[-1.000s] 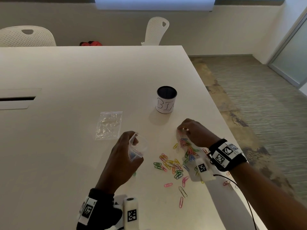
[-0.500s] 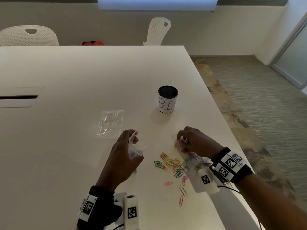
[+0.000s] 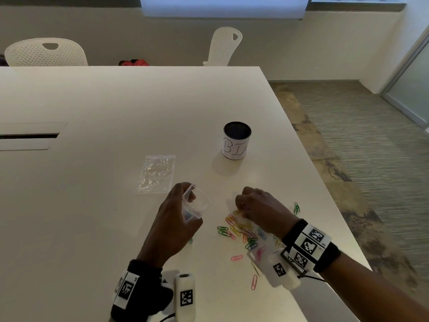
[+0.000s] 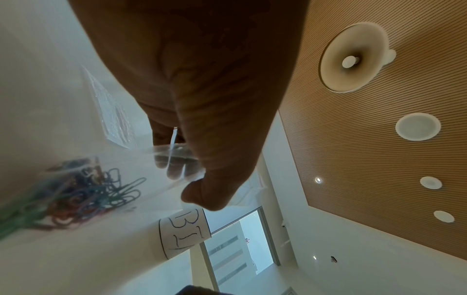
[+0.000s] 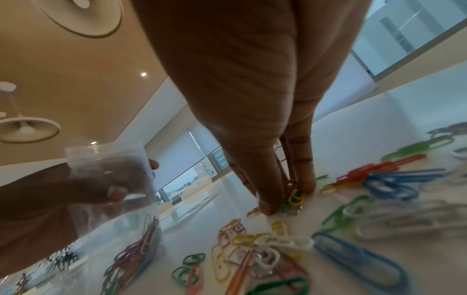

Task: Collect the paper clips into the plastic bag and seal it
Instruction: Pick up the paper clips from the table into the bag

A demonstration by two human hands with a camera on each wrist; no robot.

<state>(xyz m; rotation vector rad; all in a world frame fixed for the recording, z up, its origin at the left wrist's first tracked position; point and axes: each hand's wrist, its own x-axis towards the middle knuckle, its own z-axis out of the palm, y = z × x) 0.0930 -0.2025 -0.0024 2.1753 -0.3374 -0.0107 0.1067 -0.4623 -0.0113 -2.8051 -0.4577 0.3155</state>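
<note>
We are pinching a few clips from the scatter of coloured wire paper clips (image 3: 241, 231) with our right hand (image 3: 260, 211), fingertips (image 5: 267, 207) pressed down on the table. Our left hand (image 3: 171, 224) is gripping the small clear plastic bag (image 3: 193, 206) just to the left, mouth propped open and facing the right hand, some clips already inside. Farther off on the white table (image 3: 116, 108) we are seeing a second crinkled clear bag (image 3: 156, 173), a black-rimmed white cup (image 3: 236, 144), then white perforated chairs (image 3: 46, 53).
</note>
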